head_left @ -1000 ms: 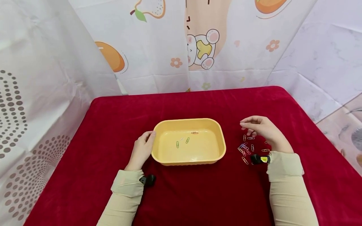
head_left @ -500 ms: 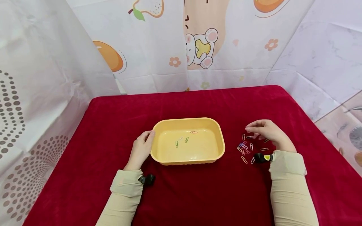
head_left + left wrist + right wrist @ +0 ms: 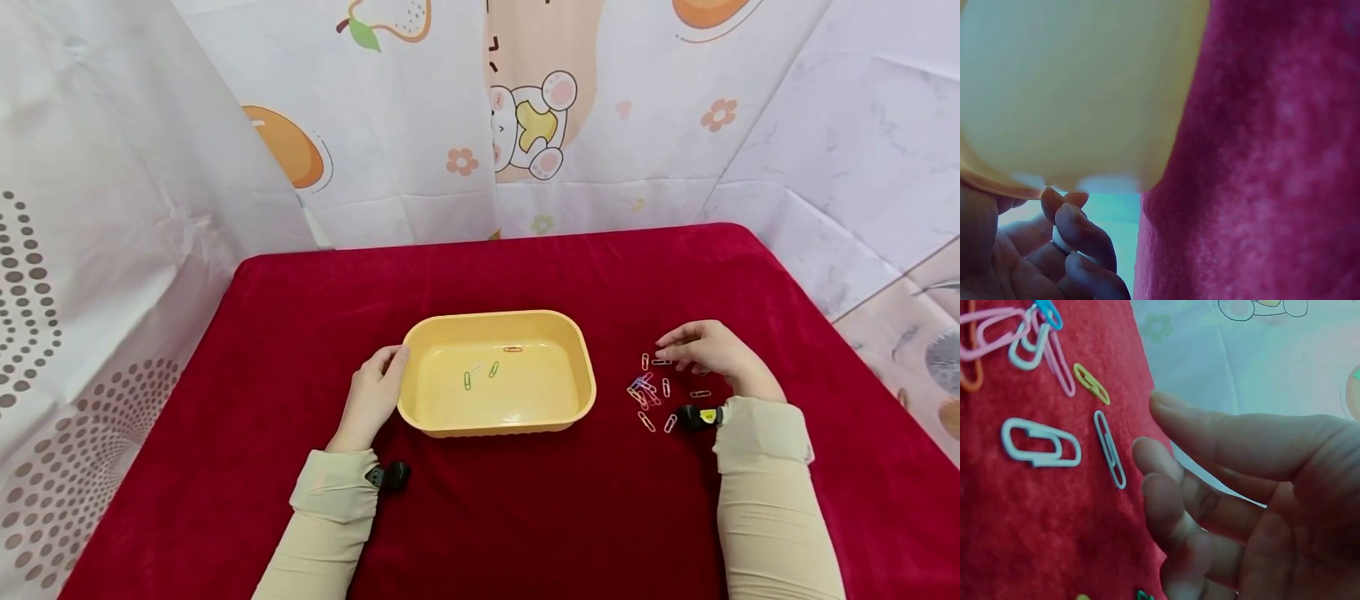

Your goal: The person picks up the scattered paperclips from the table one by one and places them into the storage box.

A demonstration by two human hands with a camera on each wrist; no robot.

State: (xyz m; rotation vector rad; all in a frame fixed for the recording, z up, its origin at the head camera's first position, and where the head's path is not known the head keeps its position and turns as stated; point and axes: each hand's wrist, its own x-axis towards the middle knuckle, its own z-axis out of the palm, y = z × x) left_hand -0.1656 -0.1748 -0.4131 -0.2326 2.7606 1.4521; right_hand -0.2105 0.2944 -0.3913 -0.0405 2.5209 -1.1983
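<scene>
My left hand [image 3: 372, 393] grips the left rim of a yellow plastic tray [image 3: 517, 418], thumb on top; in the left wrist view its fingers [image 3: 1088, 231] curl below the rim. Two green paper clips, a white one and a red paper clip [image 3: 513, 350] lie inside. To the right of the tray, my right hand [image 3: 718, 354] hovers over loose paper clips, its fingers bent and a gap between thumb and fingertips. Nothing shows in that gap in the right wrist view. Nearest its fingertips lies a white paper clip [image 3: 1110, 450], with a yellow paper clip [image 3: 1092, 384] just beyond.
A small tangled pile of coloured paper clips [image 3: 644, 392] lies between the tray and my right wrist, with several single ones around it. Red velvet cloth [image 3: 525, 508] covers the table. Behind it hangs a printed white curtain [image 3: 420, 167].
My right hand has shifted a little right and toward me, staying above the paper clips. My left hand keeps its hold on the tray. The head view has drifted slightly.
</scene>
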